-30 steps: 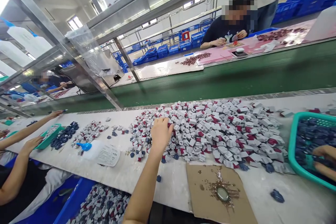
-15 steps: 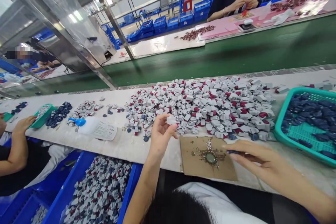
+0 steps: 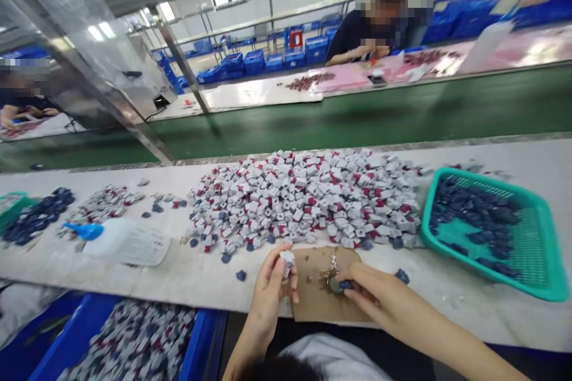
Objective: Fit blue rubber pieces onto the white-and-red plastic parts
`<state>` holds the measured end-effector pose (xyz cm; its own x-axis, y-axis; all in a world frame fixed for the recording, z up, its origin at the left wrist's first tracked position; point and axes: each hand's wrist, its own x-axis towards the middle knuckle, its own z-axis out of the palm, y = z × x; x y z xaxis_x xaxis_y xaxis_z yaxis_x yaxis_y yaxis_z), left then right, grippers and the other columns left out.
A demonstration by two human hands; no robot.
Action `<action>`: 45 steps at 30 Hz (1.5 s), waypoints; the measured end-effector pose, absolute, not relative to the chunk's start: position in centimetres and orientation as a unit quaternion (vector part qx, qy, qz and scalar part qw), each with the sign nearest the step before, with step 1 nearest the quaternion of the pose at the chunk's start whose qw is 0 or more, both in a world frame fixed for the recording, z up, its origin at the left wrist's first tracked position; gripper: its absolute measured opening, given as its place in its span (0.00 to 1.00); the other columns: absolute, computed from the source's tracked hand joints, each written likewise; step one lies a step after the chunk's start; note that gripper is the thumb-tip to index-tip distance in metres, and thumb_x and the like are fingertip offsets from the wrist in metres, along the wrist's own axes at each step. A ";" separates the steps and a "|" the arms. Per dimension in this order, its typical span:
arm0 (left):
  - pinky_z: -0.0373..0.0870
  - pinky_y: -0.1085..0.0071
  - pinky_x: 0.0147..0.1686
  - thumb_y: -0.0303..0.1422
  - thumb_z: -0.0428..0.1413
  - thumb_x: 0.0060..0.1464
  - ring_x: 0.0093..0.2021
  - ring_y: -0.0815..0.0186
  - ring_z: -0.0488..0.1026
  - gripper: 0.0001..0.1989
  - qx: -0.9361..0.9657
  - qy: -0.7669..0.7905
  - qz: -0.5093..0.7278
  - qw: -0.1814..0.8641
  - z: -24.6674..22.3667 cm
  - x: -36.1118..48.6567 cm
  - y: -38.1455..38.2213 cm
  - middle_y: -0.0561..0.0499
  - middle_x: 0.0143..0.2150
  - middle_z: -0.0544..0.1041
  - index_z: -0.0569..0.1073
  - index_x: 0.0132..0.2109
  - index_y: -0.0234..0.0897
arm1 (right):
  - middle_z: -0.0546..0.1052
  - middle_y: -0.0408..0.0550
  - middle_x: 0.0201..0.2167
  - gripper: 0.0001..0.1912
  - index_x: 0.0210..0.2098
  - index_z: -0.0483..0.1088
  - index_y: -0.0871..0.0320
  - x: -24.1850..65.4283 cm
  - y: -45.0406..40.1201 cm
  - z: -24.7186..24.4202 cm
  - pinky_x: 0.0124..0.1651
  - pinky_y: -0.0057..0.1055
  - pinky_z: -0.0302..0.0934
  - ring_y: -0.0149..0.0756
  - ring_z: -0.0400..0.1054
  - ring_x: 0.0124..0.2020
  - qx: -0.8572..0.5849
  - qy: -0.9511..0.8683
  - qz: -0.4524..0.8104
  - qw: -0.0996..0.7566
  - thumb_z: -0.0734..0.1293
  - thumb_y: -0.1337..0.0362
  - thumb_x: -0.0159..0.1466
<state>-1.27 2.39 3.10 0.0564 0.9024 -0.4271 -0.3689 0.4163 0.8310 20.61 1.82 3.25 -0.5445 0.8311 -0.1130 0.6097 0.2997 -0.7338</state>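
Observation:
My left hand (image 3: 270, 286) is closed around a small light grey plastic block (image 3: 287, 259), held up at the left edge of a cardboard sheet (image 3: 313, 306). Between the thumb and fingers of my right hand (image 3: 379, 289) is a small dark blue plastic piece (image 3: 345, 286). That piece is low over the cardboard, at a round greyish puddle (image 3: 333, 284) ringed by dark, shiny splashes. Whether it touches the liquid I cannot tell. Behind both hands lies a large heap of grey blocks (image 3: 304, 196), many with dark red parts.
A green basket (image 3: 547, 250) of dark blue pieces stands at the right. On the left, a white bottle with a blue tip (image 3: 129, 242) lies on its side. Below the table's edge sits a blue bin (image 3: 190, 345) full of blocks. Another person (image 3: 357, 41) sits across the green strip.
My right hand has moved in over the puddle with the dark blue piece. The left hand has turned its grey block and stays beside the cardboard. The camera view has shifted.

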 end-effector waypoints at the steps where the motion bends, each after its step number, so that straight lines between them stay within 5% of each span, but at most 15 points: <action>1: 0.64 0.79 0.18 0.44 0.61 0.46 0.23 0.73 0.63 0.25 0.279 0.503 0.466 0.672 3.1 -1.1 2.6 0.56 0.25 0.68 0.67 0.49 0.37 | 0.71 0.48 0.38 0.10 0.42 0.65 0.55 20.5 1.9 3.6 0.40 0.28 0.61 0.35 0.67 0.39 -0.459 -0.789 0.379 0.152 0.54 0.67 0.67; 8: 0.68 0.77 0.33 0.42 0.63 0.43 0.38 0.68 0.69 0.16 0.388 0.496 0.473 0.616 3.7 -0.2 3.5 0.50 0.39 0.73 0.72 0.37 0.36 | 0.73 0.48 0.38 0.11 0.42 0.68 0.56 20.2 1.4 4.3 0.39 0.28 0.62 0.34 0.67 0.37 -0.457 -0.753 0.436 0.184 0.56 0.62 0.67; 14: 0.63 0.78 0.20 0.46 0.59 0.47 0.21 0.74 0.64 0.21 0.333 0.459 0.449 0.690 3.4 -0.1 2.9 0.56 0.25 0.68 0.70 0.44 0.36 | 0.74 0.47 0.31 0.14 0.42 0.67 0.56 20.3 0.4 3.1 0.31 0.27 0.67 0.34 0.71 0.32 -0.465 -0.589 0.624 0.218 0.61 0.53 0.64; 18: 0.63 0.79 0.16 0.47 0.58 0.48 0.22 0.75 0.62 0.22 0.288 0.417 0.455 0.732 3.5 0.0 2.3 0.55 0.28 0.67 0.69 0.45 0.37 | 0.74 0.50 0.32 0.16 0.41 0.64 0.58 19.8 0.2 3.2 0.26 0.26 0.66 0.35 0.71 0.30 -0.434 -0.510 0.688 0.278 0.61 0.51 0.63; 22: 0.66 0.79 0.19 0.43 0.58 0.50 0.28 0.72 0.66 0.22 0.292 0.425 0.450 0.729 3.5 -0.4 2.2 0.52 0.33 0.71 0.69 0.50 0.38 | 0.69 0.44 0.23 0.17 0.41 0.64 0.58 19.8 0.9 2.7 0.22 0.25 0.59 0.29 0.63 0.21 -0.497 -0.602 0.573 0.250 0.59 0.51 0.64; 26: 0.71 0.75 0.32 0.38 0.62 0.46 0.39 0.66 0.73 0.20 0.312 0.450 0.453 0.703 3.3 -0.8 2.5 0.47 0.39 0.77 0.71 0.46 0.35 | 0.68 0.42 0.22 0.13 0.43 0.65 0.57 20.4 1.8 1.7 0.25 0.26 0.57 0.30 0.61 0.21 -0.534 -0.722 0.388 0.208 0.59 0.56 0.64; 29: 0.71 0.73 0.36 0.36 0.64 0.43 0.42 0.63 0.74 0.19 0.284 0.467 0.459 0.700 3.1 -1.0 2.7 0.46 0.42 0.77 0.71 0.43 0.36 | 0.71 0.44 0.25 0.09 0.34 0.64 0.57 20.7 2.1 1.2 0.27 0.27 0.58 0.32 0.63 0.24 -0.522 -0.765 0.321 0.197 0.58 0.58 0.64; 35: 0.71 0.74 0.34 0.35 0.66 0.40 0.39 0.66 0.74 0.19 0.264 0.491 0.475 0.681 2.7 -1.1 2.6 0.50 0.39 0.76 0.72 0.40 0.36 | 0.72 0.47 0.29 0.09 0.32 0.64 0.57 20.0 2.0 0.0 0.30 0.29 0.59 0.35 0.67 0.29 -0.483 -0.796 0.339 0.133 0.55 0.62 0.65; 40: 0.68 0.75 0.30 0.33 0.67 0.38 0.33 0.68 0.73 0.26 0.265 0.495 0.476 0.677 2.6 -1.1 2.4 0.50 0.35 0.77 0.71 0.46 0.36 | 0.72 0.48 0.30 0.10 0.33 0.65 0.57 19.8 2.1 -0.4 0.33 0.30 0.59 0.36 0.67 0.31 -0.481 -0.797 0.340 0.132 0.55 0.62 0.66; 45: 0.69 0.75 0.38 0.30 0.67 0.39 0.37 0.69 0.74 0.25 0.262 0.474 0.489 0.684 2.7 -1.0 2.4 0.51 0.37 0.78 0.72 0.47 0.38 | 0.73 0.48 0.29 0.11 0.36 0.68 0.57 19.6 2.7 1.8 0.29 0.29 0.61 0.35 0.67 0.28 -0.487 -0.771 0.367 0.183 0.57 0.58 0.65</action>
